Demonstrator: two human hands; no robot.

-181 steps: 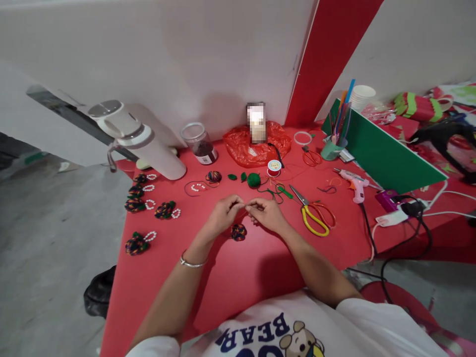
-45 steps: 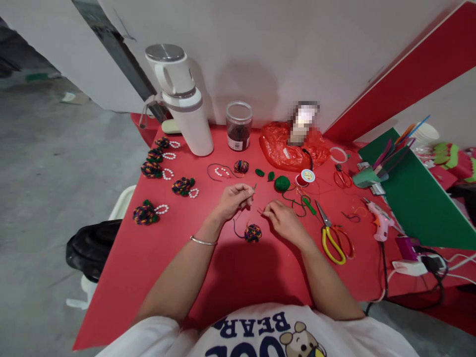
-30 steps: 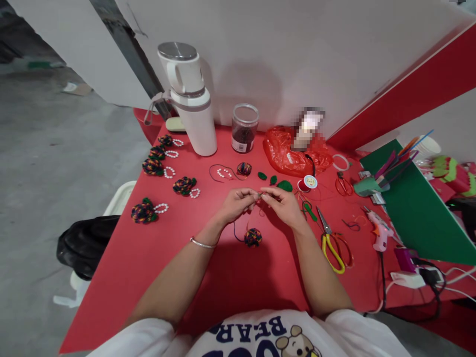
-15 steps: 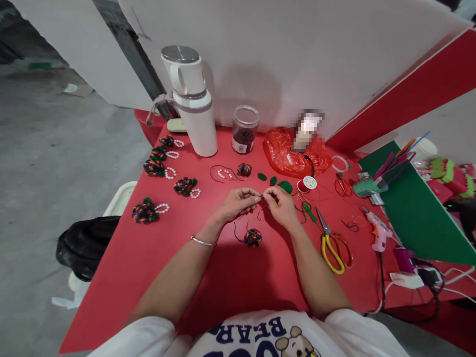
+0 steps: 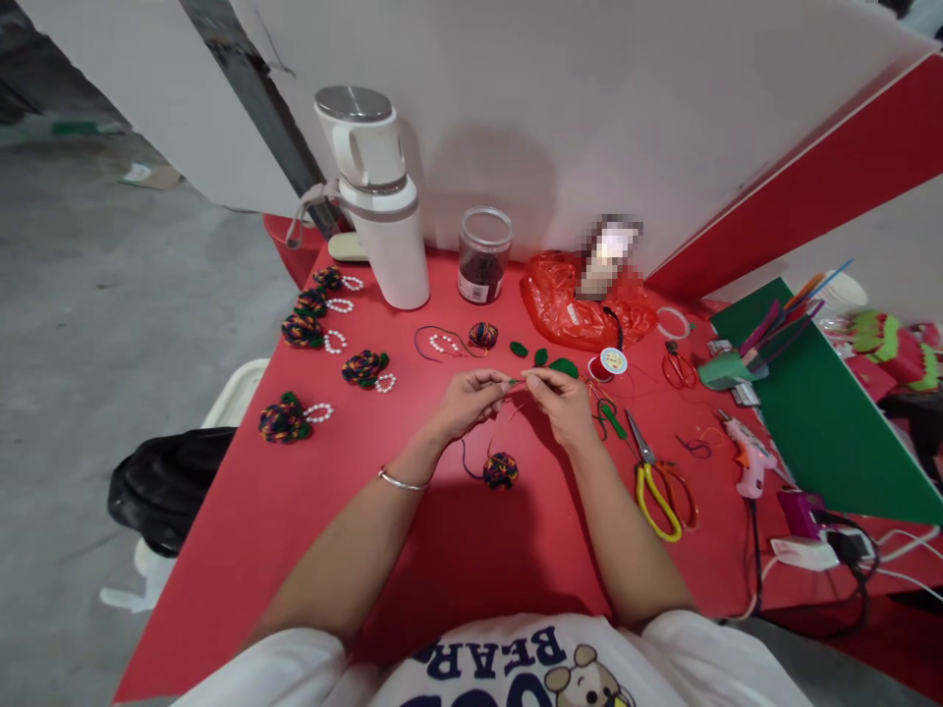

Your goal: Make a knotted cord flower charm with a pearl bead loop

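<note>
My left hand (image 5: 475, 401) and my right hand (image 5: 561, 401) meet above the middle of the red table, fingertips pinched. Between them shows a small green piece (image 5: 514, 382), at the left fingertips, with a thin reddish strand running to the right ones. What exactly the right fingers grip is too small to make out. Below the hands lies a multicoloured yarn flower (image 5: 501, 470), its loose strands trailing upward. Green crocheted leaves (image 5: 564, 367) rest just beyond the right hand. Farther back sit a second multicoloured yarn piece (image 5: 483, 336) and a short string of white beads (image 5: 444, 344).
Several finished yarn flowers with bead loops (image 5: 363, 368) lie at left. Yellow-handled scissors (image 5: 658, 501), a green-handled crochet hook (image 5: 612, 421), a thread spool (image 5: 600, 368) and a glue gun (image 5: 749, 466) are at right. A white bottle (image 5: 394, 250) and clear jar (image 5: 484, 257) stand behind.
My fingertips have drawn slightly apart, the right hand turning flatter. The green piece and reddish strand between them now show more plainly.
</note>
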